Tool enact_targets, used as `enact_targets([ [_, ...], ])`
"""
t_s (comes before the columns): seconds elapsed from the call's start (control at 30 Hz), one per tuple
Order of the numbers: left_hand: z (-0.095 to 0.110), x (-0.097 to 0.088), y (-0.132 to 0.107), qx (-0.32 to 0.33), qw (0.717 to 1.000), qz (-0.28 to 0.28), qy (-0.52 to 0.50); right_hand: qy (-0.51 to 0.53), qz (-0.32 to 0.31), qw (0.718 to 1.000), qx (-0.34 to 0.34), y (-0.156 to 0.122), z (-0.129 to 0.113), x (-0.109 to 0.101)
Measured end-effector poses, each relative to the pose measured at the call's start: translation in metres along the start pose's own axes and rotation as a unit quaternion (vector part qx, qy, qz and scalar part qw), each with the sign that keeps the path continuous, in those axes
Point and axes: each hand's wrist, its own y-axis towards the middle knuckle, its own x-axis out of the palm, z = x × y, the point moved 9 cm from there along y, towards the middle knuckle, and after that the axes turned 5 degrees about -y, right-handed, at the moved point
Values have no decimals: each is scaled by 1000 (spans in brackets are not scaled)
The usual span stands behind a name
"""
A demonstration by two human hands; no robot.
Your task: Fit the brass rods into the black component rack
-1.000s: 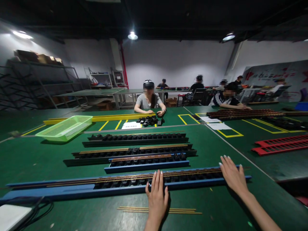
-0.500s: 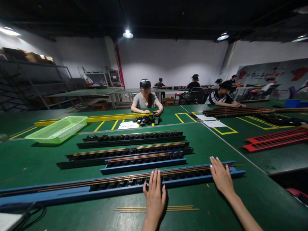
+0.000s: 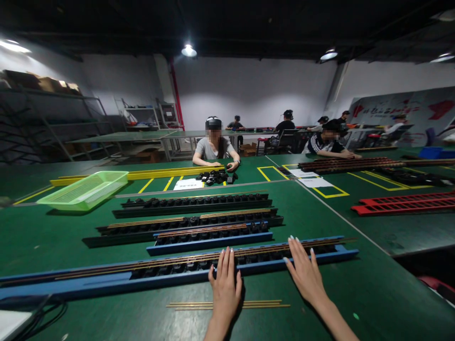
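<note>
Rail assembly (image 3: 106, 279), blue-based with brass rods, lay nearest on the green counter (image 3: 373, 293), three further rails (image 3: 192, 204) beyond it. Left hand (image 3: 224, 289) and right hand (image 3: 302, 274) rested on it, fingers (image 3: 227, 260) spread open. Brass rods (image 3: 227, 305) lay near; lime-green plastic basket (image 3: 83, 192) stood far left.

1. The blue rail (image 3: 71, 285) runs past the left edge.
2. A white flat object (image 3: 14, 324) is cut off by the lower left corner.
3. The left hand (image 3: 224, 293) and right hand (image 3: 304, 272) lose their forearms at the bottom edge.
4. The red slotted racks (image 3: 405, 204) run past the right edge.
5. The heap of small black parts (image 3: 212, 177) is too small to tell apart.
6. Print on the white sheet (image 3: 188, 184) is too small to read.
</note>
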Motion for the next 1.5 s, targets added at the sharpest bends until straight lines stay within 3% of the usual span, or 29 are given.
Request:
enact_targets([
  [0.23,1,0,1,0,1000,6,-9,47,25,998,23,1,4,5],
  [0.43,0,0,0,-2,1000,2,-15,99,107,985,89,0,8,11],
  [0.57,0,-1,0,2,1000,3,-4,87,102,986,97,2,2,5],
  [0.67,-1,-2,0,2,1000,5,1,68,80,990,95,8,-10,-7],
  [0.77,0,-2,0,3,1000,6,0,66,73,993,59,13,-38,-20],
  [0.9,0,-1,0,-1,1000,5,4,82,58,995,16,8,-73,-18],
  [1.1,0,-1,0,0,1000,-3,4,77,43,996,14,-1,-74,-1],
  [1.27,0,0,1,-2,1000,-5,1,66,39,997,2,2,-73,-3],
  [1.5,-2,4,-1,3,1000,-8,7,76,24,996,-51,4,-112,-17],
])
